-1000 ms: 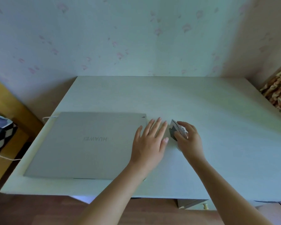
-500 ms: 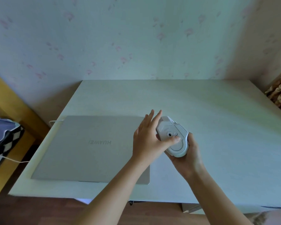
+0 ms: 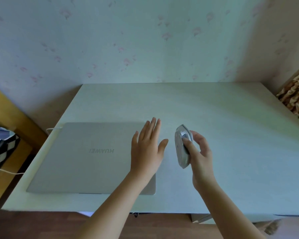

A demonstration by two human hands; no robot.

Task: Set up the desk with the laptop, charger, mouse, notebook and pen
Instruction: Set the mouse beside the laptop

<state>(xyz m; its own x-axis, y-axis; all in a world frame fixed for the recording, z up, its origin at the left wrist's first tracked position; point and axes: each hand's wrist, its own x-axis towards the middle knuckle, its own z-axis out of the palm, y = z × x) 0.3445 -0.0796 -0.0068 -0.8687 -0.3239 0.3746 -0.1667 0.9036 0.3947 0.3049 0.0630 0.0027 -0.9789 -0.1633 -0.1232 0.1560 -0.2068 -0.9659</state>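
Observation:
A closed silver laptop (image 3: 86, 156) lies on the left part of the pale desk (image 3: 231, 135), lid logo facing me. A white charger cable (image 3: 53, 131) runs from its far left corner off the desk edge. My right hand (image 3: 199, 152) holds a white mouse (image 3: 180, 149) tilted on its side above the desk, just right of the laptop. My left hand (image 3: 147, 149) hovers flat with fingers spread over the laptop's right edge, apart from the mouse. No notebook or pen is in view.
A checkered bag (image 3: 2, 149) sits on wooden furniture at the far left, with a white cord (image 3: 7, 171) trailing below it. A patterned curtain (image 3: 297, 99) hangs at the right. The wallpapered wall stands behind the desk.
My left hand has let go of the mouse and moved left over the laptop. My right hand has turned the mouse from underside-up onto its side.

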